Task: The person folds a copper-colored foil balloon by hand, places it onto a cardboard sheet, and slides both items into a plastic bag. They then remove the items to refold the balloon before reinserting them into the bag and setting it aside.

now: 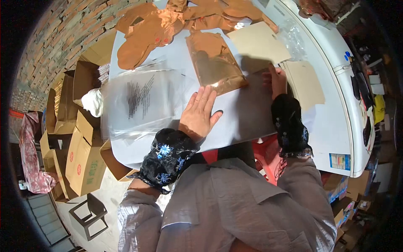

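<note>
My left hand (199,111) lies flat with its fingers stretched, the fingertips at the near edge of a clear plastic packet (216,63). Inside that packet is a shiny copper-brown folded piece. My right hand (277,80) is closed, its fingers curled and partly in shadow, right by the lower edge of a cream card (259,44); I cannot tell what is in its fingers. More cream cards (305,82) lie to its right. Left of my left hand is a spread pile of clear printed plastic bags (140,96).
Several copper-brown foil-like pieces (147,35) cover the table's far side. A crumpled clear wrapper (294,40) lies at the far right, near a white appliance (336,105). Open cardboard boxes (86,159) and a dark stool frame (89,216) stand on the floor at left.
</note>
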Demonstrator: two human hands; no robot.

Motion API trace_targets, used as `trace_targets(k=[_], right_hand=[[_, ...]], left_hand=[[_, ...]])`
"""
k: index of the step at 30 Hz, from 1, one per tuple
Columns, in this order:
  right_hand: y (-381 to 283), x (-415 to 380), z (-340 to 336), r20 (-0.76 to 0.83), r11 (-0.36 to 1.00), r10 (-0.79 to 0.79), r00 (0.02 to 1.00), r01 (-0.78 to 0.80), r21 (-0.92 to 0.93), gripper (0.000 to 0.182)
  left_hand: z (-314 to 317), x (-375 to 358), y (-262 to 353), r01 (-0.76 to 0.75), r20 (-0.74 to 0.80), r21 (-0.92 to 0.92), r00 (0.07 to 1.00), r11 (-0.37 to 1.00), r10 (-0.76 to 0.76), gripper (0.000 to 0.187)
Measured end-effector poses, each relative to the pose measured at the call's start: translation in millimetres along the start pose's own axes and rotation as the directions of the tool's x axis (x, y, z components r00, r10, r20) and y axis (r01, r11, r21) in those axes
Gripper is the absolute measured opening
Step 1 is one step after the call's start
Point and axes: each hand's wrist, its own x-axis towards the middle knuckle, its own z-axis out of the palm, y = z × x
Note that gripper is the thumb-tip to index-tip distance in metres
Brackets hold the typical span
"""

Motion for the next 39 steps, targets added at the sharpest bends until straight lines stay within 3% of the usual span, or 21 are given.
trace_targets(k=[2, 5, 8, 11, 13, 15, 17, 21, 27, 31, 39], right_hand=[[5.1, 10.8, -2.2, 0.063, 0.996, 0.071, 0.995, -0.074, 0.043, 0.032], [-1.5, 9.3, -0.1, 0.093, 1.000, -0.001, 0.996, -0.001, 0.017, 0.025], [-19.2, -4.6, 9.0, 0.079, 0.968, -0.171, 0.982, 0.153, 0.199, 0.021], [-36.9, -38.5, 22.3, 0.092, 0.942, -0.193, 0.977, 0.158, 0.297, 0.022], [-21.3, -55.8, 30.2, 0.187, 0.943, -0.302, 0.935, 0.265, 0.201, 0.023], [-10.9, -77.0, 40.9, 0.259, 0.960, -0.223, 0.940, 0.166, 0.225, 0.025], [-8.6, -102.5, 58.4, 0.328, 0.928, 0.038, 0.944, -0.155, 0.340, 0.027], [-1.9, -123.6, 77.9, 0.475, 0.903, 0.229, 0.850, -0.368, 0.222, 0.036], [-8.4, -140.3, 70.9, 0.445, 0.908, 0.286, 0.848, -0.389, 0.157, 0.040], [-17.8, -155.7, 59.2, 0.457, 0.928, 0.248, 0.854, -0.344, 0.140, 0.033], [-15.2, -167.8, 48.7, 0.548, 0.916, 0.306, 0.778, -0.398, 0.054, 0.029]], left_hand=[[1.6, -1.1, -0.2, 0.003, -0.003, 0.000, 1.000, 1.000, -0.003, 0.064], [2.0, -0.5, -0.1, -0.001, -0.018, 0.000, 1.000, 1.000, 0.001, 0.064], [3.6, -0.6, -1.1, -0.008, -0.039, -0.010, 0.999, 1.000, 0.008, 0.063], [2.6, -0.3, -0.1, -0.008, -0.052, -0.011, 0.999, 1.000, 0.007, 0.063], [2.2, -0.4, 0.3, -0.008, -0.055, -0.009, 0.998, 1.000, 0.008, 0.062], [3.0, -0.7, -0.3, -0.010, -0.057, -0.006, 0.998, 1.000, 0.010, 0.063], [4.8, -0.7, -1.3, -0.017, -0.075, -0.001, 0.997, 1.000, 0.017, 0.062], [0.7, -0.5, -0.3, 0.033, 0.058, -0.024, 0.998, 0.999, -0.031, 0.065], [0.1, -0.8, -1.0, -0.005, -0.004, -0.054, 1.000, 0.999, 0.005, 0.063], [4.4, -1.8, -0.8, 0.011, -0.058, -0.034, 0.998, 0.999, -0.013, 0.063], [-1.5, -0.8, -1.9, -0.007, 0.009, -0.134, 1.000, 0.991, 0.008, 0.057]])
